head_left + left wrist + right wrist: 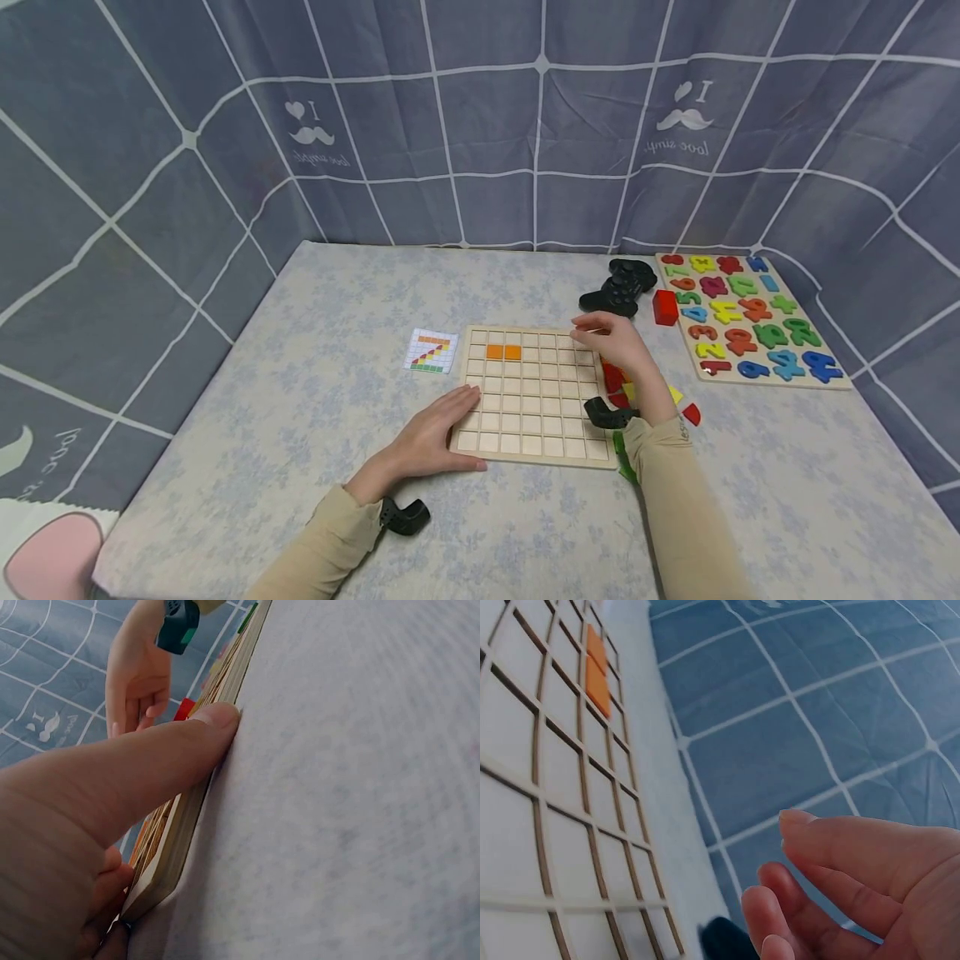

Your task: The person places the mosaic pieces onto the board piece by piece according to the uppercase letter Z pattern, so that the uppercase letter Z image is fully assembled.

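Observation:
A wooden grid board (536, 458) lies on the table with two orange squares (503, 352) side by side in its upper left. My left hand (427, 429) rests at the board's near left corner. Its straight fingers touch the left side, and the thumb (214, 720) lies against the near edge. Over the board's far right part hovers my right hand (618, 346), its fingers loosely bent. Nothing shows between its thumb and fingertips (799, 819) in the right wrist view. A card (431, 351) with a coloured grid pattern lies left of the board.
Red pieces (613, 379), yellow pieces and green pieces (624, 457) lie by the board's right side, partly hidden by the right arm. Farther back are a black game controller (622, 287), a red block (665, 307) and a letter-and-number puzzle board (772, 382). Curtains (487, 125) surround the table.

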The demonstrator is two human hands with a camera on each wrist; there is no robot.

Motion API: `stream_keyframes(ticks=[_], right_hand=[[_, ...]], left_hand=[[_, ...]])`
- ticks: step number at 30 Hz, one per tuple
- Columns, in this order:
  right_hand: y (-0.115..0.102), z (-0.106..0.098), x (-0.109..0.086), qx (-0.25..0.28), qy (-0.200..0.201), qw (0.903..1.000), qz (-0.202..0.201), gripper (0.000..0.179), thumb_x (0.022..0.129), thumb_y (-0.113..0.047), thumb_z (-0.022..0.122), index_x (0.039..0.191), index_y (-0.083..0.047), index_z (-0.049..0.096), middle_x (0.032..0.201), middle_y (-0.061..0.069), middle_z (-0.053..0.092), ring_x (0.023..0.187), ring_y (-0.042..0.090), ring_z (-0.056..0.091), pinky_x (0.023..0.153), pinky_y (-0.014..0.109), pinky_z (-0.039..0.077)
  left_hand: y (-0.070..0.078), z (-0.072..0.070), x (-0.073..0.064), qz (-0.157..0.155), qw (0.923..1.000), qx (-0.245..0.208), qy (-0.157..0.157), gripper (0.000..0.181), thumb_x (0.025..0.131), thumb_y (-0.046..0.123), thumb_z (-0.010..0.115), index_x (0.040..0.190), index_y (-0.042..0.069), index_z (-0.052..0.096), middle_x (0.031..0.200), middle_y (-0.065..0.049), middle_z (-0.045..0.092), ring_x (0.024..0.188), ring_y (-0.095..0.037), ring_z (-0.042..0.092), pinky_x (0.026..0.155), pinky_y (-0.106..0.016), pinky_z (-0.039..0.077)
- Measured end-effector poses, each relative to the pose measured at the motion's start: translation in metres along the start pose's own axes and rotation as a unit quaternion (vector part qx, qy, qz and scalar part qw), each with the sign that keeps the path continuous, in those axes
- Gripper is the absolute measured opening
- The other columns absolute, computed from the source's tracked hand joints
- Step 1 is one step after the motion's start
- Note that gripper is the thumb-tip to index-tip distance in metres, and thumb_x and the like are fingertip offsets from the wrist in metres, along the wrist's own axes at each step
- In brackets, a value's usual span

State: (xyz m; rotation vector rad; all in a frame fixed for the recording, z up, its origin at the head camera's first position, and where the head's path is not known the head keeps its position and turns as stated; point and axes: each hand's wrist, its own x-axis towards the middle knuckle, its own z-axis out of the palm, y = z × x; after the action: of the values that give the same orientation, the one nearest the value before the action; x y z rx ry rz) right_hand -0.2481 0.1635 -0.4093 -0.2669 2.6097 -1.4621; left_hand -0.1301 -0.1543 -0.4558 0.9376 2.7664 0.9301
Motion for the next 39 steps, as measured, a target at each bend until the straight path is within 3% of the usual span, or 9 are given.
stream_keyframes(ticks=[7, 13, 21, 29, 39], right_hand=[[0.014, -0.022, -0.006, 0.03, 0.047, 0.997, 0.054, 0.042, 0.094, -0.028, 0.059, 0.126, -0.002, 0.057, 0.115, 0.016, 0.058, 0.097, 0.029, 0.052, 0.081, 0.033, 0.047], [0.025, -0.029, -0.005, 0.064, 0.067, 0.9899, 0.107, 0.042, 0.093, -0.028, 0.06, 0.128, -0.005, 0.055, 0.114, 0.014, 0.057, 0.099, 0.027, 0.05, 0.086, 0.032, 0.046], [0.04, -0.026, -0.002, 0.083, 0.076, 0.986, 0.123, 0.041, 0.093, -0.024, 0.06, 0.128, -0.004, 0.055, 0.115, 0.014, 0.056, 0.098, 0.026, 0.051, 0.084, 0.028, 0.045], [0.049, -0.021, -0.003, 0.096, 0.074, 0.9808, 0.153, 0.044, 0.092, -0.026, 0.062, 0.13, -0.007, 0.052, 0.128, 0.016, 0.049, 0.109, 0.03, 0.044, 0.094, 0.035, 0.04], [0.059, -0.017, 0.0, 0.059, 0.073, 0.9852, 0.143, 0.045, 0.089, -0.026, 0.066, 0.128, -0.007, 0.055, 0.129, 0.014, 0.05, 0.101, 0.027, 0.046, 0.08, 0.027, 0.044]], left_hand=[[0.0, 0.0, 0.0, -0.002, 1.0, -0.003, 0.001, 0.101, 0.073, 0.051, 0.075, 0.147, 0.001, 0.027, 0.152, -0.013, 0.026, 0.14, -0.024, 0.021, 0.113, -0.038, 0.023], [0.0, 0.0, 0.0, -0.007, 1.0, -0.002, -0.003, 0.101, 0.074, 0.052, 0.074, 0.147, 0.002, 0.027, 0.152, -0.012, 0.026, 0.141, -0.023, 0.02, 0.114, -0.038, 0.023], [-0.001, 0.0, 0.001, -0.008, 0.9999, -0.003, -0.006, 0.101, 0.074, 0.053, 0.074, 0.147, 0.002, 0.027, 0.152, -0.012, 0.026, 0.141, -0.023, 0.019, 0.114, -0.039, 0.022], [-0.002, 0.001, 0.001, -0.008, 0.9999, -0.006, -0.005, 0.101, 0.073, 0.054, 0.074, 0.147, 0.003, 0.028, 0.152, -0.011, 0.026, 0.141, -0.022, 0.02, 0.113, -0.039, 0.023], [-0.001, 0.001, 0.001, -0.008, 1.0, -0.003, -0.002, 0.101, 0.073, 0.053, 0.074, 0.147, 0.002, 0.028, 0.152, -0.011, 0.026, 0.141, -0.022, 0.02, 0.113, -0.04, 0.023]])
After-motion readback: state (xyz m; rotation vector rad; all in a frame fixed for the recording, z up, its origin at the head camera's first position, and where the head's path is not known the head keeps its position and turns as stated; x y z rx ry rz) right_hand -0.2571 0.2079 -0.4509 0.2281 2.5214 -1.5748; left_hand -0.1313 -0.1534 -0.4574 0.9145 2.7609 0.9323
